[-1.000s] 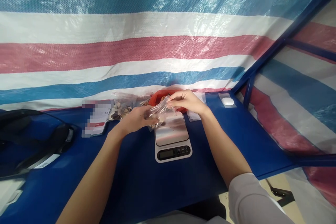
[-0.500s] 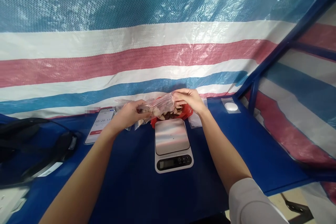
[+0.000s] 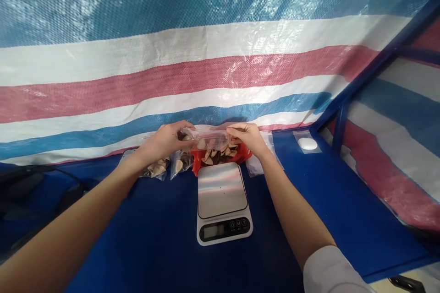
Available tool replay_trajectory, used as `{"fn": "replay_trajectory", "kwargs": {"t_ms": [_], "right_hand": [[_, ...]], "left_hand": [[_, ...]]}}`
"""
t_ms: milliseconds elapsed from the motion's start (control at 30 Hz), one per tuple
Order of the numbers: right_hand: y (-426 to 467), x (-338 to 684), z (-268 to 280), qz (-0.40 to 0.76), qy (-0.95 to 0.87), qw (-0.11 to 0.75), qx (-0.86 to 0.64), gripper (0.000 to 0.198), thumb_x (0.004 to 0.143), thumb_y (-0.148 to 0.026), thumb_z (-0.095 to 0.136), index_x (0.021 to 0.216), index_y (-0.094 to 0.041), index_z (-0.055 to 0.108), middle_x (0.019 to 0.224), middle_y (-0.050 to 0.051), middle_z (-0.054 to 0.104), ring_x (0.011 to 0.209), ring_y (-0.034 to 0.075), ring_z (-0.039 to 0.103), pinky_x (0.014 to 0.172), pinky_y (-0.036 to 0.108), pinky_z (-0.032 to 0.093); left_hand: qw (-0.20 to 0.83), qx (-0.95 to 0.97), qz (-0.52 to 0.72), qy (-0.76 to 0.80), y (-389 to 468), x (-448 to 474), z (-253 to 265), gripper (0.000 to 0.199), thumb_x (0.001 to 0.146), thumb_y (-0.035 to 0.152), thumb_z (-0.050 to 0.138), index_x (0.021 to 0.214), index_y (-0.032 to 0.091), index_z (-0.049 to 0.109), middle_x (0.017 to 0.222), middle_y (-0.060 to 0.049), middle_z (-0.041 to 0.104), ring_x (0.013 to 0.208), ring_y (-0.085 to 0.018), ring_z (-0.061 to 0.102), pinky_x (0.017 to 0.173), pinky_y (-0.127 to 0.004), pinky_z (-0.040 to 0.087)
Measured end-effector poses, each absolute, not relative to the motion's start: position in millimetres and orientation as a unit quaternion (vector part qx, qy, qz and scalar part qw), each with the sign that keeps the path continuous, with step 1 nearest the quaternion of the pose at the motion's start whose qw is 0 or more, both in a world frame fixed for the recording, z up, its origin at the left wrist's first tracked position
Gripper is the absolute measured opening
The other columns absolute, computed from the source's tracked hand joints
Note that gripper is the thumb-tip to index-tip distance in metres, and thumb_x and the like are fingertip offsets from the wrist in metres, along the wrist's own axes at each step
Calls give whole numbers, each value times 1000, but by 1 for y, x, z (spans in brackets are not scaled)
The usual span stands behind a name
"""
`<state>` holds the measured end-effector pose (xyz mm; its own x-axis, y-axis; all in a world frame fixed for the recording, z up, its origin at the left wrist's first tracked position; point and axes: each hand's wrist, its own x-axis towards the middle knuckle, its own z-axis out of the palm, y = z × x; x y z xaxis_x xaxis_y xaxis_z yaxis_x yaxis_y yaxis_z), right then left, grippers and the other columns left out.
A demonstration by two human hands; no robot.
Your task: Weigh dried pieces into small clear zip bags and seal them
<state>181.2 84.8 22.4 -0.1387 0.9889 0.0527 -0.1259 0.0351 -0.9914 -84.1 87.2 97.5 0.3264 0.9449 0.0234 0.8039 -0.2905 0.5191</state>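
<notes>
My left hand is closed on one end of a clear plastic bag, with pale slices inside near the fingers. At the bag's other end, my right hand pinches the plastic between thumb and fingers. The bag is stretched sideways above an open red plastic bag of dried slices that look like mushroom. In front of the red bag stands a white kitchen scale, with only a few dark specks on its metal plate. Its display is unreadable.
Two filled clear bags, one farther left and one nearer, lie left of the red bag. Flat clear bags lie to its right. A white oval object rests farther right. A striped tarp hangs behind the blue table.
My view has shifted, and the scale appears lower. My left hand has rolled over the bag's end, and the bag is now held more level. The filled bags on the left show more clearly.
</notes>
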Motion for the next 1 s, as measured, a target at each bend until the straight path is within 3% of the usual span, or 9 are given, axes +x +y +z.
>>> {"fn": "replay_trajectory", "kwargs": {"t_ms": [133,267,367,567,733,1000], "right_hand": [[86,182,17,546,-507,503,-438,24,70,-41,79,80,-19,77,74,1,71,61,13,60,64,30,57],[86,180,17,545,-503,491,-457,20,72,-37,78,81,-19,78,71,1,70,62,14,61,65,30,58],[85,179,17,546,-499,482,-469,17,74,-35,77,79,-19,77,68,1,68,62,14,61,66,31,58],[86,180,12,523,-522,474,-478,14,77,-32,74,80,-19,77,65,2,67,63,16,63,68,32,60],[87,179,9,501,-537,461,-498,15,80,-33,73,80,-19,77,72,5,71,70,19,66,71,35,61],[89,180,2,458,-585,434,-510,15,81,-33,71,82,-21,80,73,4,74,72,20,70,70,32,60]], "left_hand": [[284,746,232,556,91,-87,93,57,68,60,78,108,21,68,81,-2,72,73,-21,66,64,-29,51],[311,717,269,563,90,-84,95,54,63,63,81,95,21,70,88,-5,75,83,-25,71,73,-33,56],[320,712,279,559,91,-83,95,53,66,63,80,97,22,72,94,-6,77,89,-25,72,79,-35,58],[334,706,303,546,100,-87,91,58,67,65,79,106,22,76,105,-7,78,99,-27,73,91,-39,59],[271,727,294,559,107,-86,96,54,69,68,75,100,24,80,106,-5,80,104,-30,72,98,-40,56],[247,726,298,569,102,-79,102,53,69,70,71,91,23,81,96,-5,80,96,-29,73,90,-38,58]]}}
